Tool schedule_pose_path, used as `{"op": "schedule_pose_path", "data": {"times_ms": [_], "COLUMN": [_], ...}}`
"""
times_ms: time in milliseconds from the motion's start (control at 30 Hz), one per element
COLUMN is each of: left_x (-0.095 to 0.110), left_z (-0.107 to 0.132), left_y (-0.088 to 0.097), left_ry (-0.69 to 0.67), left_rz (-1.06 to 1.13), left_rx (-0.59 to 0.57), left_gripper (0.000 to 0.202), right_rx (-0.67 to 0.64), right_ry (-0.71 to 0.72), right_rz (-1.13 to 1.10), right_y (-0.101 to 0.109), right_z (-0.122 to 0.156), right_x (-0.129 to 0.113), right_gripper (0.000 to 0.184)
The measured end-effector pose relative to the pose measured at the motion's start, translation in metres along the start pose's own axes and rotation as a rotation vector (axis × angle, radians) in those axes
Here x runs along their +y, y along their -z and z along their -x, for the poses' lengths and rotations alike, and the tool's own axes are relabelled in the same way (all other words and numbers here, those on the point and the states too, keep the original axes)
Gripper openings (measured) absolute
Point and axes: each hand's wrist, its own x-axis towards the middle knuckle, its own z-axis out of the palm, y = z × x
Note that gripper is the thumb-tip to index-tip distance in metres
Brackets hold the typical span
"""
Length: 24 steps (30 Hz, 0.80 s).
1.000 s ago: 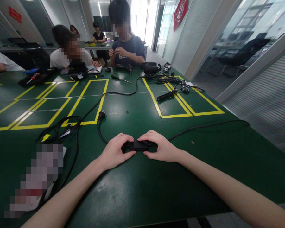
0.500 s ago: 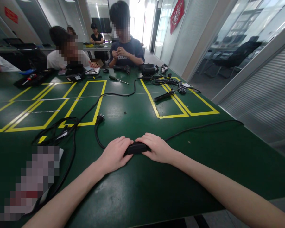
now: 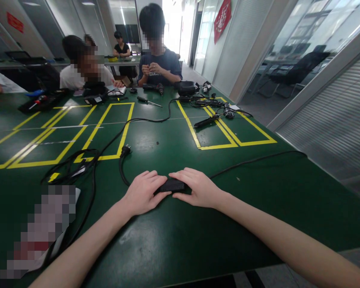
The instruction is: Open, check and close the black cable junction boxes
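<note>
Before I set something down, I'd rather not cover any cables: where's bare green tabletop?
Bare green tabletop lies between left forearm and right forearm, nearer than the rectangular black box, and rightward, between right forearm and the thin black cable. Crowded: left, around the coiled black cable, and far side, around the green-handled screwdriver.

Screwdriver [image 3: 149,102] on table [image 3: 180,244], plug [image 3: 125,151] before it, box [image 3: 174,185] right of plug

The green tabletop [image 3: 156,256] is marked with rectangles of yellow tape [image 3: 219,147]. A screwdriver [image 3: 149,102] is laid near the far edge, beyond which a dark-shirted person [image 3: 166,60] is seen. A red hanging [image 3: 222,21] is fixed to the partition [image 3: 237,36] at right; a black chair [image 3: 301,71] is seen farther right.
</note>
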Motion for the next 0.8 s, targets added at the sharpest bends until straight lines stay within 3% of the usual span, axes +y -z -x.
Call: {"op": "schedule_pose_path", "data": {"times_ms": [200,300,433,633,800], "left_x": [0.0054,0.0056,0.0033,0.0041,0.0019], "left_z": [-0.0001,-0.0004,-0.0002,0.0007,0.0004], "left_y": [-0.0018,-0.0038,-0.0051,-0.0048,-0.0054], "left_ry": [0.025,-0.011,-0.075,-0.075,-0.120], "left_rz": [0.018,0.039,0.021,0.021,-0.020], "left_rx": [0.053,0.131,0.168,0.164,0.184], "left_gripper": [0.029,0.041,0.030,0.031,0.031], "right_rx": [0.007,0.087,0.185,0.090,0.095], "right_ry": [0.046,0.106,0.160,0.138,0.118], "right_rz": [0.109,0.159,0.151,0.170,0.138], "right_y": [-0.0023,-0.0039,-0.0047,-0.0033,-0.0032], "right_z": [0.0000,-0.0009,-0.0016,0.0006,-0.0003], "right_x": [0.0021,0.0031,0.0043,0.0059,0.0048], "right_gripper": [0.031,0.031,0.028,0.028,0.030]}}
